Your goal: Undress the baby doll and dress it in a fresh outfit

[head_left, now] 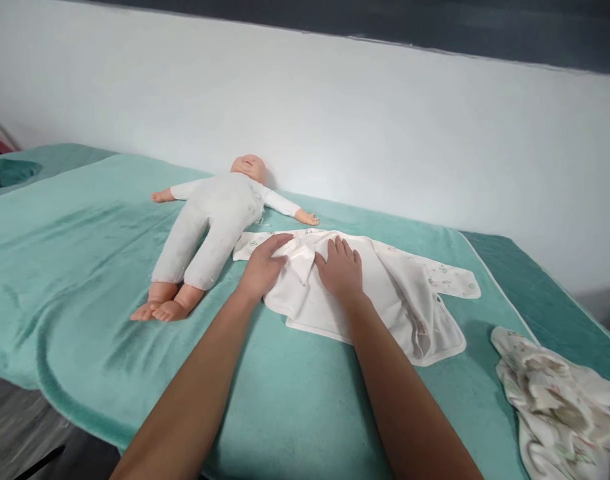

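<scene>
A white baby shirt [379,280] with a small print on its sleeves lies spread on the green cover, its front flaps partly turned out. My left hand [265,268] rests on the left front of the shirt, thumb apart from the fingers, beside a puckered fold. On the middle of the shirt, my right hand [342,268] lies palm down with its fingers stretched out. To the left, a baby doll [222,203] with a white cloth body lies on its back, arms spread, its head near the wall. One doll hand is just above the shirt.
A crumpled printed baby garment [555,400] lies at the right front. The green cover [85,267] spreads over the table, with a curved front edge at the left. Behind stands a white wall [365,133] with a dark band on top. Dark floor [15,427] shows at lower left.
</scene>
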Demonstrator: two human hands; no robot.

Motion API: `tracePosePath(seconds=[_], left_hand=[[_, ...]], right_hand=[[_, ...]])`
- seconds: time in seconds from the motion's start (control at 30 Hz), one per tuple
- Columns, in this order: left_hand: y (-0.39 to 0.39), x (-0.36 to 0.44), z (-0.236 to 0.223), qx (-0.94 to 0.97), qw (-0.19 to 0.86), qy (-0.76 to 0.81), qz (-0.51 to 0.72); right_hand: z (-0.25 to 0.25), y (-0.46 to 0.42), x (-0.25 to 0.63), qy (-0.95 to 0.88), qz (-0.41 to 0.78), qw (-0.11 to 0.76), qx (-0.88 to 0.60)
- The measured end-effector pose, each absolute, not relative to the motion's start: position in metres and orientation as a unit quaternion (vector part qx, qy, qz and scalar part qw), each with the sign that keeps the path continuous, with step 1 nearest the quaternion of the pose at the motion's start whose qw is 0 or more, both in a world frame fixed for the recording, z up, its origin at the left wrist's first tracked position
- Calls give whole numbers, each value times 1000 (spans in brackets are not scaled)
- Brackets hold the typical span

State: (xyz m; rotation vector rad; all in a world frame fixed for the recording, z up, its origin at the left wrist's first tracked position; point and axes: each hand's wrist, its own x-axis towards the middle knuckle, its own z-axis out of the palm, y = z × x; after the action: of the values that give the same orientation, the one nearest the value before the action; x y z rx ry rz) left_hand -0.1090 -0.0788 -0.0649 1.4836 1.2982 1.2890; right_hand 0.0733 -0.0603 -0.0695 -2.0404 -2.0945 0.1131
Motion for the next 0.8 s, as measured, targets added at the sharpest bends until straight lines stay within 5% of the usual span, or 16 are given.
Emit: tracePosePath(seconds=[0.2, 0.37, 0.47, 0.6, 0.8], left_hand=[[-87, -99, -53, 586, 509, 385, 499], [-77, -104, -65, 536, 356, 550, 533], [-75, -112, -67, 502, 352, 594, 522], [-78, -121, -65, 447, 442, 572, 527], [-93, -124, -63, 426, 440, 592, 523]], right_hand=[[-68, -62, 76, -717, 40, 174, -674], [-68, -62, 78, -731, 85, 268, -622], [-69, -62, 78, -769, 103, 298, -556], [-70, -61, 77, -806, 113, 278, -511], [-68, -62, 74, -800, 116, 242, -537]])
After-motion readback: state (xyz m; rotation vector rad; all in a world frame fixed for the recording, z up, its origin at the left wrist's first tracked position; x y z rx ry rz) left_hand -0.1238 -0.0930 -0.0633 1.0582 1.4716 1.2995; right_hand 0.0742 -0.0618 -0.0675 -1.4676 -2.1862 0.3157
